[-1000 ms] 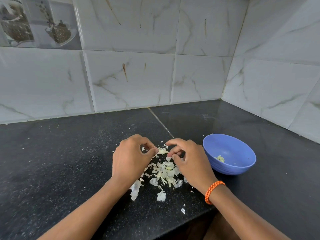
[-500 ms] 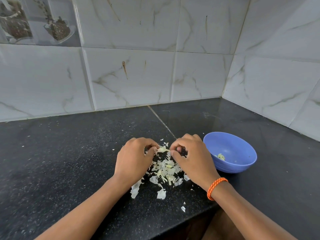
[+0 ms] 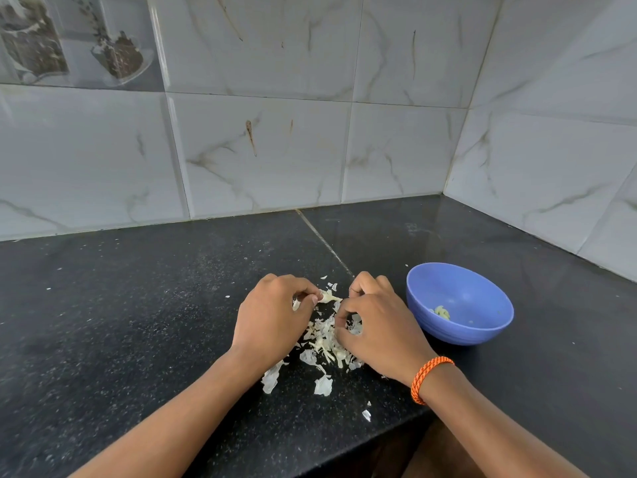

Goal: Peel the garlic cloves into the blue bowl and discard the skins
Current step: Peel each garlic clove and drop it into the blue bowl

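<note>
My left hand (image 3: 272, 319) pinches a pale garlic clove (image 3: 329, 297) between thumb and fingertips, just above the counter. Facing it, my right hand (image 3: 375, 326) has its fingers curled at the clove's other end, over a heap of white garlic skins (image 3: 324, 343). What its fingertips pinch is hidden. To the right stands the blue bowl (image 3: 482, 326), with a peeled piece of garlic (image 3: 442, 312) lying inside.
Loose skin flakes (image 3: 323, 385) lie scattered toward the black counter's front edge (image 3: 344, 453). Tiled walls meet in a corner behind and to the right of the bowl. An orange band (image 3: 429, 377) circles my right wrist.
Both hands have stayed over the skin heap, working the clove. My right hand's fingers have curled down closer to the pile.
</note>
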`<state>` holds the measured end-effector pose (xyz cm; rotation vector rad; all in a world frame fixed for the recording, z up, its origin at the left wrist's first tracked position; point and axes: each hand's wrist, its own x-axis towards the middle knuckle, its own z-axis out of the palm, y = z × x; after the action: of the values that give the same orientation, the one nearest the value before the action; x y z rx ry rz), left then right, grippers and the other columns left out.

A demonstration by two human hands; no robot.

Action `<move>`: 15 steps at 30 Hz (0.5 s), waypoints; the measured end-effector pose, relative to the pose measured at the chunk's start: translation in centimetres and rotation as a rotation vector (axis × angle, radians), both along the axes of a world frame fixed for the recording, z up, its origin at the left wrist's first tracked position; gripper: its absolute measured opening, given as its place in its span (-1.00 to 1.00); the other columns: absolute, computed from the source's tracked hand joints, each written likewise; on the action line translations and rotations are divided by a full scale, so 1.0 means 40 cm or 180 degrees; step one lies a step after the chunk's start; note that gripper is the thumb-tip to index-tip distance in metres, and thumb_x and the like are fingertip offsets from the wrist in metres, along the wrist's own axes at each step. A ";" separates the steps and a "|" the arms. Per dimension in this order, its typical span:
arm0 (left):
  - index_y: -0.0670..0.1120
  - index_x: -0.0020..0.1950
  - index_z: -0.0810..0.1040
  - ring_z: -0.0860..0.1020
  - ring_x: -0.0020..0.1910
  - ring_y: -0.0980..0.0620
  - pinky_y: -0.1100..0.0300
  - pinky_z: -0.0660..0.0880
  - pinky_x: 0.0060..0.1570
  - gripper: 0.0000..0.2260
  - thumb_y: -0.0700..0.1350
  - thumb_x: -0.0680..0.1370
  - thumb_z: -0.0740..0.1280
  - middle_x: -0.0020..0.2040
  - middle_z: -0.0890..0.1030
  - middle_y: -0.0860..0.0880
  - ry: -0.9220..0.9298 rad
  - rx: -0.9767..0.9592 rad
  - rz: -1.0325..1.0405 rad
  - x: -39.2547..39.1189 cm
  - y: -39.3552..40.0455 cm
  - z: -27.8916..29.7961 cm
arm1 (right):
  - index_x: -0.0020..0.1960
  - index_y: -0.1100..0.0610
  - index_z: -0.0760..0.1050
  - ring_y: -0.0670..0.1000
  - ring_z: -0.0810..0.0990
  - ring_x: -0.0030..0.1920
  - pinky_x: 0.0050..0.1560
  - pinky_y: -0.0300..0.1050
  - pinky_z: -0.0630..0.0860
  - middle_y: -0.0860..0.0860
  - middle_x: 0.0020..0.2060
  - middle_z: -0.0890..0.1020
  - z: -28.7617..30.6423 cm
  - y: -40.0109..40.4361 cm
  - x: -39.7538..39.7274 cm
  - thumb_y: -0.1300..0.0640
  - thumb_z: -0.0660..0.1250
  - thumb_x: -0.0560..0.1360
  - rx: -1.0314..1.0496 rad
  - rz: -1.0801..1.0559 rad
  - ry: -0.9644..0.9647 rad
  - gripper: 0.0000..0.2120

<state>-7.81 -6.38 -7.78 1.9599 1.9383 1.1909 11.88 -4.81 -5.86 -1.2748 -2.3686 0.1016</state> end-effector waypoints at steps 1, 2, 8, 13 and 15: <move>0.21 0.04 0.74 0.53 0.03 0.19 0.17 0.46 -0.11 -0.88 0.01 0.65 0.42 -0.06 0.68 0.30 0.0014 -0.0002 -0.0001 0.000 0.000 -0.002 | -0.09 -0.07 0.69 -0.09 0.31 0.04 -0.06 -0.17 0.42 -0.18 -0.03 0.35 -0.001 0.000 -0.001 -0.05 0.47 0.53 -0.0014 -0.0002 -0.0016 -0.92; 0.21 0.04 0.74 0.53 0.03 0.20 0.18 0.45 -0.12 -0.88 0.01 0.65 0.41 -0.06 0.68 0.31 0.0028 -0.0011 -0.0002 0.000 -0.001 -0.003 | -0.07 -0.06 0.69 -0.08 0.31 0.05 -0.05 -0.15 0.44 -0.17 -0.02 0.36 -0.003 0.000 -0.002 -0.05 0.46 0.53 -0.0021 0.0005 -0.0025 -0.92; 0.25 0.02 0.73 0.55 0.06 0.22 0.13 0.54 -0.05 -0.87 0.03 0.65 0.41 -0.04 0.70 0.30 -0.0031 -0.0098 -0.0039 0.001 0.002 -0.004 | -0.08 -0.05 0.65 -0.12 0.36 0.07 -0.05 -0.17 0.48 -0.18 -0.02 0.43 -0.009 0.008 0.002 0.02 0.43 0.58 -0.0083 0.0027 0.0162 -0.93; 0.23 0.04 0.74 0.58 0.06 0.22 0.09 0.60 0.01 -0.89 0.04 0.65 0.42 -0.05 0.70 0.29 -0.0058 0.0053 -0.0059 -0.004 0.004 -0.005 | -0.12 -0.05 0.60 -0.10 0.62 -0.12 -0.16 -0.30 0.54 -0.15 -0.20 0.65 0.005 0.016 0.013 0.17 0.43 0.58 -0.0289 0.0067 0.1430 -0.85; 0.21 0.04 0.75 0.58 0.03 0.20 0.08 0.60 0.01 -0.89 0.03 0.65 0.43 -0.06 0.71 0.29 -0.0094 0.0133 -0.0104 -0.001 0.001 -0.001 | -0.11 -0.01 0.63 -0.07 0.64 -0.17 -0.19 -0.33 0.53 -0.13 -0.24 0.67 0.013 0.010 0.012 0.23 0.46 0.56 -0.0372 0.0167 0.1744 -0.85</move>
<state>-7.84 -6.33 -7.81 1.9748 1.8749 1.2547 12.37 -4.43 -5.35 -1.0639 -1.9403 0.5402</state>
